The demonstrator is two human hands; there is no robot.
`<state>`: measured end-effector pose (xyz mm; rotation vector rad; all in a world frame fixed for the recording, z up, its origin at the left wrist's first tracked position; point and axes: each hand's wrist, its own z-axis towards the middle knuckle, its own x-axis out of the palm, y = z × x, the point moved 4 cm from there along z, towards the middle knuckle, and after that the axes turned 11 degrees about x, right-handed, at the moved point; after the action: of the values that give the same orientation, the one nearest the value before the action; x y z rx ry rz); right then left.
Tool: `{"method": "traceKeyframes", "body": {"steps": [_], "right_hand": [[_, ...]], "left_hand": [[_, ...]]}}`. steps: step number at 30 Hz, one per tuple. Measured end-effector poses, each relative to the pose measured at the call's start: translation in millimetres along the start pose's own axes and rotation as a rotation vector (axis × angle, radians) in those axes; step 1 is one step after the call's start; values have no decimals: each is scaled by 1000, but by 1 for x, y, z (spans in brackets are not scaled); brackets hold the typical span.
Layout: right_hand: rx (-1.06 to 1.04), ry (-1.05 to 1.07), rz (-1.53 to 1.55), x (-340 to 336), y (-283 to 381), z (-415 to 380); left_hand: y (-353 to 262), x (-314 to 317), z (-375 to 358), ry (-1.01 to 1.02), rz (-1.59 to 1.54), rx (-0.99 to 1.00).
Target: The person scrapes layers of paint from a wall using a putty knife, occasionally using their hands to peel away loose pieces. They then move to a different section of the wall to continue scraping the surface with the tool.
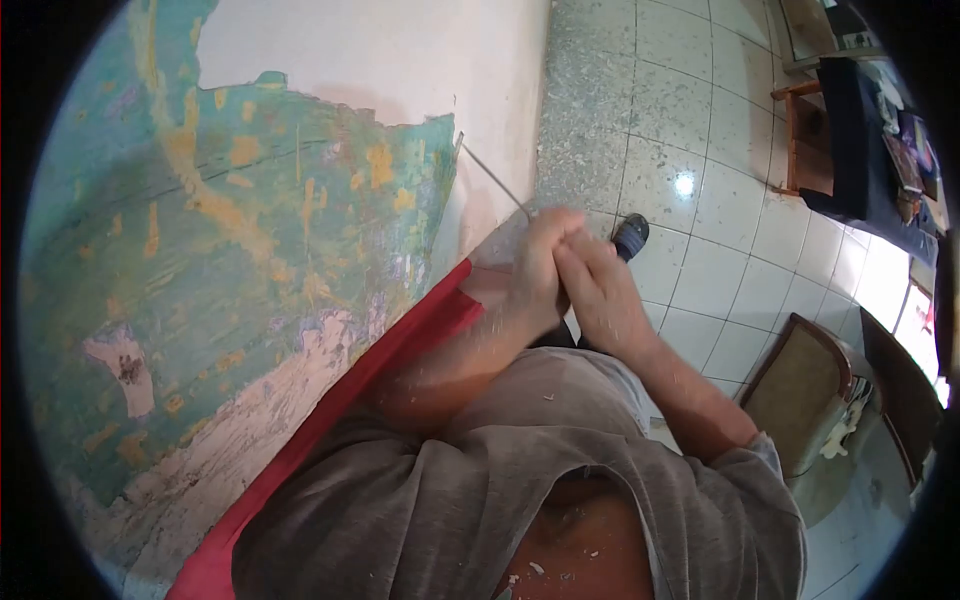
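Observation:
A scraper with a long thin rod (496, 181) reaches up and left from my hands, its narrow blade meeting the wall beside the edge of the peeling green paint (300, 190). My left hand (543, 255) is closed round the handle end, where the rod comes out. Pressed against it from the right is my right hand (600, 285), its fingers also wrapped round the grip. The handle itself is hidden within both hands. Bare whitish wall (370, 50) shows above the paint, and a rough pale patch (270, 400) lies lower down.
Paint flakes lie scattered on the tiled floor (670, 140) along the wall. A red cloth or strip (330, 420) runs diagonally left of my body. At the right are a brown padded chair (800, 400) and a dark-covered table (850, 150) with items on it. My shoe (631, 236) shows beyond my hands.

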<state>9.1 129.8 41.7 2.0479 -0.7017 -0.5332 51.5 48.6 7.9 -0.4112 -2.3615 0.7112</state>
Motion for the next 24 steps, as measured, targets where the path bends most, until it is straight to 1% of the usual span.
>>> {"method": "traceKeyframes", "body": {"steps": [1, 2, 4, 5, 6, 8, 9, 10, 11, 12, 13, 15, 16, 18, 19, 20, 22, 23, 24], "right_hand": [[-44, -44, 87, 1, 7, -11], [-52, -39, 87, 3, 11, 1], [80, 76, 35, 12, 10, 36], [1, -15, 13, 11, 12, 56], [-8, -16, 8, 10, 9, 69], [-92, -62, -5, 4, 7, 80], [-316, -52, -199, -3, 15, 64], [-312, -52, -196, -4, 18, 39], [-228, -42, -98, -5, 20, 12], [-148, -30, -2, -5, 21, 3], [-151, -28, -3, -3, 23, 10], [-130, 23, -94, 5, 25, 26], [-120, 27, -93, 6, 16, 34], [-13, 18, -119, 3, 1, 64], [-75, -19, -91, 0, 2, 60], [-72, -25, -93, -5, 4, 51], [23, 19, -148, -7, 10, 13], [-127, -55, -126, -4, 7, -1], [-139, -50, -126, -1, 12, 11]], "left_hand": [[-7, 5, -9, 85, 79, 96], [-14, 5, -3, 83, 80, 106], [-30, -2, 17, 26, 107, 107], [-31, -5, 44, 11, -36, -146], [-31, -4, 60, 16, -38, -138], [-30, -2, 76, 59, -13, 25], [-33, 15, 52, 53, -45, -19], [-24, 14, 30, 50, -42, -23], [-16, 14, 13, 82, -33, 40], [-15, 14, 8, 115, -24, 108], [-19, 10, 12, 115, -25, 112], [-23, 1, 19, 115, -121, 75], [-20, -2, 27, 108, -123, 67], [-16, -1, 59, -55, -133, -129], [-16, 3, 54, -68, -112, -110], [-11, 6, 47, -63, -112, -116], [-7, 7, 19, 41, -74, 19], [-10, 6, 4, 184, 52, 133], [-21, 10, 8, 184, 52, 145]]}}
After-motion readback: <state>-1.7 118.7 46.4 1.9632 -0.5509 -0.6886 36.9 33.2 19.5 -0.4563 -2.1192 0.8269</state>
